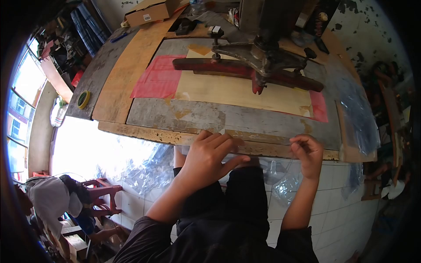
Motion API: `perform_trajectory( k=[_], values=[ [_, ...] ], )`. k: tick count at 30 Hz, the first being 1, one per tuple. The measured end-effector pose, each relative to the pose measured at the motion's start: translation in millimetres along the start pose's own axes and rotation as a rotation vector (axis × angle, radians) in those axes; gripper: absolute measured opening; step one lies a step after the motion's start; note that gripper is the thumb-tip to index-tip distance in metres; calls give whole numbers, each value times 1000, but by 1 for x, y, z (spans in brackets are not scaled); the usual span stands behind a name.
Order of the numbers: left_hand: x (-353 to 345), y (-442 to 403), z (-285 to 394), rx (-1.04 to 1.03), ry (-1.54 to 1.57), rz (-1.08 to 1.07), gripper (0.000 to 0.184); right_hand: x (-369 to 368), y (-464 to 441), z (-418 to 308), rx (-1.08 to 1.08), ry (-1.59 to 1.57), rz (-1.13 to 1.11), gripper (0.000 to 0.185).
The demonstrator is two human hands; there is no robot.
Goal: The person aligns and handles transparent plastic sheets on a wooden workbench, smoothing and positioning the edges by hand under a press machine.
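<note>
My left hand (pixel 210 153) is at the near wooden edge of the worktable, fingers bent and side by side, thumb stretched away from them; nothing shows in its grasp. Farther right along that edge, my right hand (pixel 308 153) has thumb and fingertips pinched together. A thin see-through edge hangs just below the pinch, too faint to make out. Clear plastic (pixel 285 190) shows below the table beside my right forearm. Beyond both hands, a cream sheet (pixel 245 94) with pink ends lies on the grey board (pixel 153 111). Above it hangs a red press bar (pixel 219 68) on a dark metal bracket (pixel 258 57).
Loose clear plastic (pixel 357 116) drapes over the table's right side. At the back left stands a cardboard box (pixel 151 12); a yellow tape roll (pixel 83 100) lies on the left edge. Another person (pixel 52 201) is low at the left, near a red stool (pixel 105 195).
</note>
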State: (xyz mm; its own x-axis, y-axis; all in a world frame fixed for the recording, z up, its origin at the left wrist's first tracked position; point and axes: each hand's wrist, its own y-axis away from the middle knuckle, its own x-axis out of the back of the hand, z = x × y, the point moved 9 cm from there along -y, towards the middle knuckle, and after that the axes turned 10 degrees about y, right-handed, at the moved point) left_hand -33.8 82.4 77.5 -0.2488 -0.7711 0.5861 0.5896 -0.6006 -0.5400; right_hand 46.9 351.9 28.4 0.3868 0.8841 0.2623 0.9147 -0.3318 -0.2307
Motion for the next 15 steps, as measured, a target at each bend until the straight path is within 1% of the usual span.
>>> perform_trajectory(
  k=[2, 5, 8, 10, 14, 15],
  values=[
    [-3, 1, 11, -41, 25, -4, 20, -17, 10, -17, -85, -71, -74, 13],
    [3, 1, 24, -50, 70, 14, 16, -24, 20, -49, -27, -19, -63, 16],
    [15, 3, 30, -24, 101, 21, 13, -25, 25, -73, 19, -9, -70, 20],
    [21, 5, 27, 52, 138, 35, 8, -27, 28, -87, 24, 6, -93, 21],
    [31, 9, 27, 84, 118, 43, 6, -33, 32, -100, 14, 5, -126, 26],
    [32, 11, 24, 130, 133, 33, 7, -32, 33, -101, 15, 6, -128, 26]
  ],
)
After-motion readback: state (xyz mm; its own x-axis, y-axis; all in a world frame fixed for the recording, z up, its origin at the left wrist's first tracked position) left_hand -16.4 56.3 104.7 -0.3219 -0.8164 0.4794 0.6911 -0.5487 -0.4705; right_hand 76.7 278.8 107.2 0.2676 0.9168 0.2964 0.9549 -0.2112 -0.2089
